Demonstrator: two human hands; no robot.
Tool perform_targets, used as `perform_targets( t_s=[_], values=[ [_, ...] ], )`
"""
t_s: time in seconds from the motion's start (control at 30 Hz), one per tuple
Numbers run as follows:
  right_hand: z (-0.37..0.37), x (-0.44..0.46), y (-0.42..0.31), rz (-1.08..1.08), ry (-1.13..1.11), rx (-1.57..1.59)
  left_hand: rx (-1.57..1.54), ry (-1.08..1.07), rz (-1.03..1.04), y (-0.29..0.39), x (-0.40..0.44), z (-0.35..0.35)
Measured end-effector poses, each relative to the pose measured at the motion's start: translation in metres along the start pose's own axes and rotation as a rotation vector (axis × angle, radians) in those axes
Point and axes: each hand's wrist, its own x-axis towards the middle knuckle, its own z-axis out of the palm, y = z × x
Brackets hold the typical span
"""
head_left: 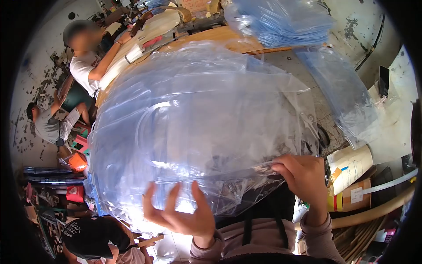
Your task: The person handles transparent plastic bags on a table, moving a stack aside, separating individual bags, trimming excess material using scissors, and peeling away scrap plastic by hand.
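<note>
A large clear plastic sheet (211,119), creased and shiny, is spread over the table in front of me. My right hand (305,178) pinches its near edge at the right between thumb and fingers. Over the near left part of the sheet is my left hand (182,215), its fingers spread apart and holding nothing; whether the fingertips touch the plastic I cannot tell. Glare whitens the plastic around the left fingers. Black-handled scissors (324,137) lie at the sheet's right side, their blades seen partly through the plastic.
A thick stack of bluish plastic sheets (292,28) sits at the table's far side. More plastic (340,88) lies to the right, above a paper roll (350,167) and a cardboard box (357,196). People are at the far left (83,68), left (46,123) and near left (94,237).
</note>
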Motion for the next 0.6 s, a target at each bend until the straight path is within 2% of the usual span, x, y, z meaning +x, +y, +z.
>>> perform_targets(
  t_s=[0.13, 0.23, 0.6],
  values=[
    [0.002, 0.003, -0.003, -0.007, -0.02, 0.029, -0.1, -0.36, 0.182, 0.025, -0.009, 0.007],
    [0.007, 0.007, -0.003, -0.014, 0.01, 0.028, -0.083, -0.451, 0.173, 0.024, -0.013, 0.023],
    [0.009, 0.011, 0.006, -0.032, 0.0, 0.035, -0.111, -0.393, 0.178, 0.018, -0.022, 0.03]
  ],
)
